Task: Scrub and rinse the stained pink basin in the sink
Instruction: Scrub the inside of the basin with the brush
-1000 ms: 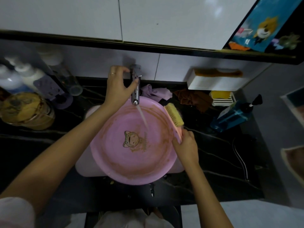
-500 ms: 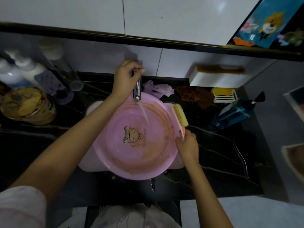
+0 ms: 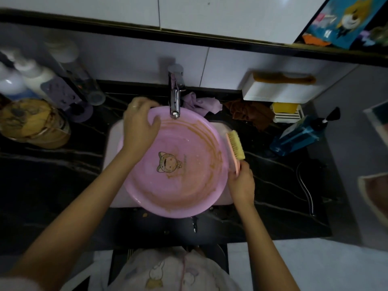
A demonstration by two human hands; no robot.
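Gripping far-left rim of pink basin, left hand curls fingers over edge, thumb lying inside bowl. That pink basin sits atop white sink, far rim just under faucet spout. Brown stain rings inner wall; cartoon print at centre. Right hand wraps fingers round handle of brush, held just beside right rim, bristles facing away from bowl. Purple cloth, brown cloth behind on dark counter; blue pump bottle off right.
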